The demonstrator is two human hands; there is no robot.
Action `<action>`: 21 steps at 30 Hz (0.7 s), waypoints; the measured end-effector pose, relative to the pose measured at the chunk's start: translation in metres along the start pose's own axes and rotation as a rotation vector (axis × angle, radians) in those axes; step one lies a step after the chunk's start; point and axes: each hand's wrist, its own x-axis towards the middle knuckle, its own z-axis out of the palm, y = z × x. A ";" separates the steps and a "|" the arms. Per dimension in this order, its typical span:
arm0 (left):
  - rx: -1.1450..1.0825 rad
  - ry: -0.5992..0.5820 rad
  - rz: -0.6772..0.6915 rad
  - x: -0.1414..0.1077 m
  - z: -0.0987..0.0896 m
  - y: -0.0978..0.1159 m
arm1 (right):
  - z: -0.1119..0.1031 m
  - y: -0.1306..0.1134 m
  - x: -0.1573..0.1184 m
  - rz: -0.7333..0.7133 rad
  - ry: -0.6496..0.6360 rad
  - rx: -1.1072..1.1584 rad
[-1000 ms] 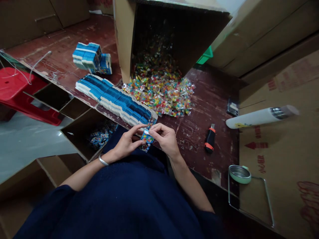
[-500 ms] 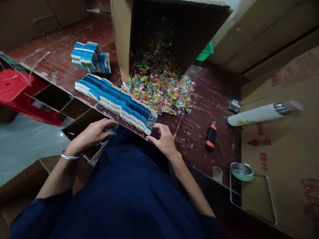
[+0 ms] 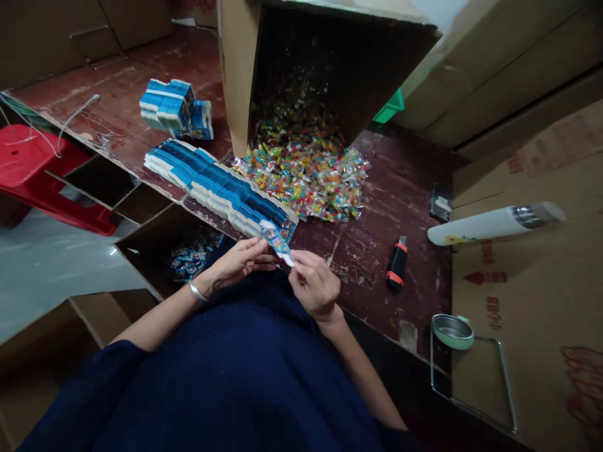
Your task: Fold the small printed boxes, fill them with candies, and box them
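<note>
In the head view my right hand (image 3: pixel 316 284) pinches the lower white end of a small blue printed carton (image 3: pixel 277 241) with white ends. My left hand (image 3: pixel 242 258) is just left of the carton, its fingers partly curled and apart, with nothing visible between them. Just beyond both hands, a long row of flat blue-and-white cartons (image 3: pixel 217 182) lies along the table edge. Behind that row, clear packets of multicoloured candies (image 3: pixel 320 182) spill from a tipped cardboard box (image 3: pixel 241 81).
More stacked cartons (image 3: pixel 167 103) stand at the back left. A box below the table edge holds blue packets (image 3: pixel 193 254). On the right are a utility knife (image 3: pixel 398 263), a white flask (image 3: pixel 480 229) and a green-rimmed metal cup (image 3: pixel 453 331). A red stool (image 3: pixel 38 166) is at left.
My right hand has taken a carton at the near end of the row and lifted it toward me. My left hand has moved right, from above the lower box to beside the carton.
</note>
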 end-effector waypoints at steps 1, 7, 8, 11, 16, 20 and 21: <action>-0.060 -0.013 0.006 0.003 0.002 -0.001 | 0.000 -0.006 0.000 -0.034 -0.033 0.030; -0.054 -0.070 0.062 0.001 -0.004 0.008 | -0.006 -0.020 0.014 0.013 -0.229 0.274; -0.027 -0.095 0.063 -0.001 -0.005 0.010 | -0.007 -0.020 0.019 0.077 -0.265 0.292; 0.087 -0.159 0.044 -0.007 -0.006 0.014 | -0.012 -0.017 0.032 0.189 -0.376 0.310; 0.264 -0.232 0.001 -0.013 -0.001 0.014 | -0.015 -0.014 0.041 0.243 -0.429 0.449; 0.281 -0.131 0.061 -0.014 0.003 0.008 | -0.008 -0.014 0.032 0.380 -0.183 0.443; 0.275 -0.087 0.089 -0.013 0.004 0.006 | -0.005 -0.015 0.029 0.426 -0.095 0.445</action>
